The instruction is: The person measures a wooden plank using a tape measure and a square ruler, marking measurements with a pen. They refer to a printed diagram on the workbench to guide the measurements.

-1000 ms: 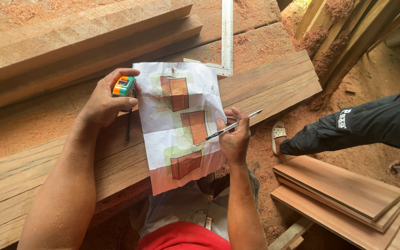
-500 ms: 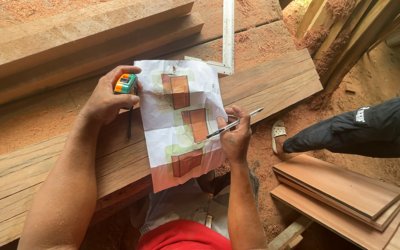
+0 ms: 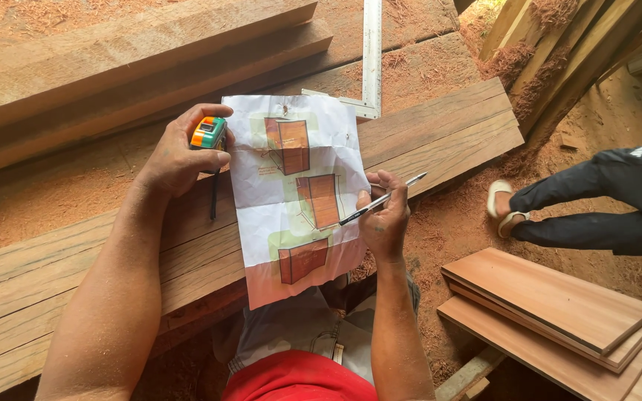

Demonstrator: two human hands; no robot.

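- On the long wooden plank [image 3: 440, 141] lies a creased paper sheet [image 3: 273, 186], printed with three brown cabinet drawings set one below another; its lower edge hangs past the plank's near edge, over the person's lap.
- Left hand [image 3: 176, 160]: fingers curled round a small green and orange tape measure [image 3: 209, 133] held at the sheet's upper left corner, with a dark strap [image 3: 213, 197] dangling from it onto the wood.
- Right hand [image 3: 384, 219]: closed in a writing grip on a slim pen [image 3: 380, 200], its dark tip resting on the sheet beside the middle drawing, its pale end pointing up and to the right.
- Handling, as I judge it: the sheet is light, limp and easy to tear or blow about, so it is best pinned flat by its edges; the tape measure is a compact hard case, gripped around its body; the pen is thin and rigid, pinched near the tip.
- Count: one sheet, three drawings, one tape measure, one pen, one metal square [image 3: 369, 67] lying just beyond the sheet's top edge.
- Thick beams [image 3: 135, 59] are stacked beyond the plank; how many is hard to say from here.
- To the right, about three smooth boards [image 3: 551, 304] are stacked on sawdust, and another person's dark-trousered leg [image 3: 596, 212] with a pale sandal [image 3: 501, 199] stands near them.
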